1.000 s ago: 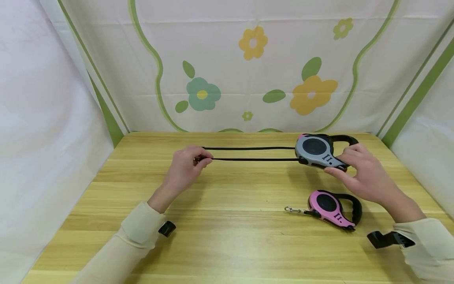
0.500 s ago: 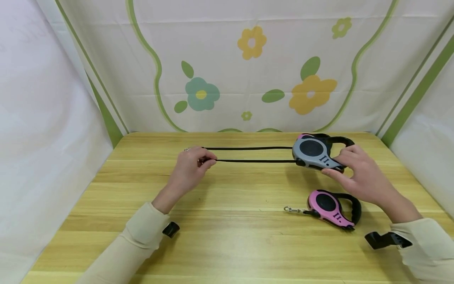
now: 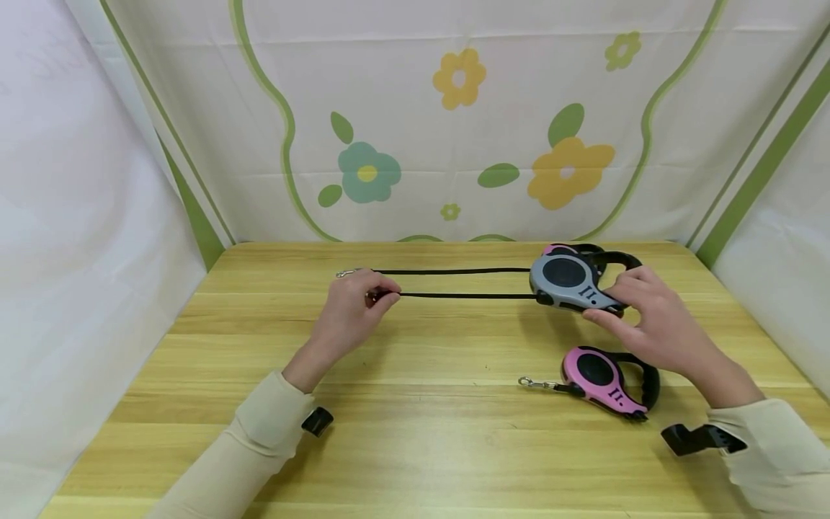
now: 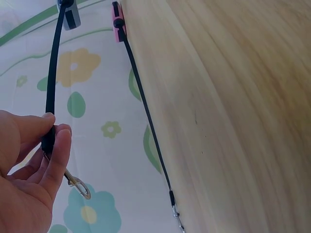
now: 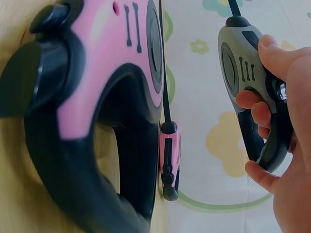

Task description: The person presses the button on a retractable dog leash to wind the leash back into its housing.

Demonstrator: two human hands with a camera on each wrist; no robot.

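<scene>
My right hand (image 3: pixel 612 299) grips the handle of a grey retractable leash (image 3: pixel 565 278), held just above the far right of the wooden table (image 3: pixel 421 418). Its black cord (image 3: pixel 467 295) runs out to the left, where my left hand (image 3: pixel 379 295) pinches the end near the metal clip (image 4: pixel 78 186). In the left wrist view, thumb and forefinger of the left hand (image 4: pixel 53 133) close on that cord (image 4: pixel 50 97). The right wrist view shows the right hand (image 5: pixel 257 97) wrapped round the grey leash (image 5: pixel 240 73).
A pink leash (image 3: pixel 559 249) lies behind the grey one, its cord (image 3: pixel 454 271) stretched left along the table to a clip (image 3: pixel 346 273). Another pink leash (image 3: pixel 603 380), cord wound in, lies nearer me with its clip (image 3: pixel 528 382) pointing left. Flowered cloth walls close in three sides.
The left hand has slid slightly right and the grey leash slightly left, so the stretched cord between them is a little shorter. Both pink leashes lie as before.
</scene>
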